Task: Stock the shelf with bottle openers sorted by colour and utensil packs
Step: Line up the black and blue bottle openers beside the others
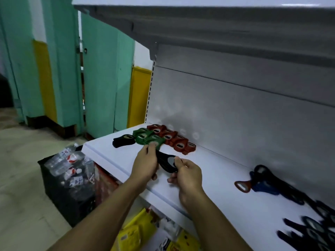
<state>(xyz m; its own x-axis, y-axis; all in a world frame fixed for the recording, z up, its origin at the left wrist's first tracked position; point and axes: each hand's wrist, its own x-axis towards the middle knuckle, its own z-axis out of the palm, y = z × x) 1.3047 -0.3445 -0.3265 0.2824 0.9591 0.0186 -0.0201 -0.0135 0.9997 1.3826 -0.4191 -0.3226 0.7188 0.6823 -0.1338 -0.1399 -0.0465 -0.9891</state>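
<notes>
Head view of a white shelf (213, 180) during stocking. At the back left, the red openers (174, 140) lie in a row along the grey back panel (235, 115), each overlapping the next. Just in front of them the green openers (145, 137) form a shorter overlapping row, and a single black opener (123, 141) lies at that row's left end, touching it. Nearer the shelf's front edge, both hands meet on the held opener (167, 163), a black piece with a grey head, raised just above the shelf surface; whether it is one piece or a stacked pair cannot be told. The left hand (145, 164) curls its fingers round the piece's left end, its fingertips close to the nearest green opener; contact there cannot be told. The right hand (189, 173) pinches the right end, with the thumb (177, 161) laid on the grey head and the other fingers curled beneath. Well apart to the right, a lone red opener (242, 185) lies beside the blue openers (262, 183), and farther right a loose black pile (308, 230) spreads to the picture's edge, blurred. An upper shelf (199, 24) overhangs the whole. Below the front edge, yellow packs (134, 230) stand on a lower level. On the floor to the left, a black crate (54, 187) holds clear plastic bottles (68, 160).
</notes>
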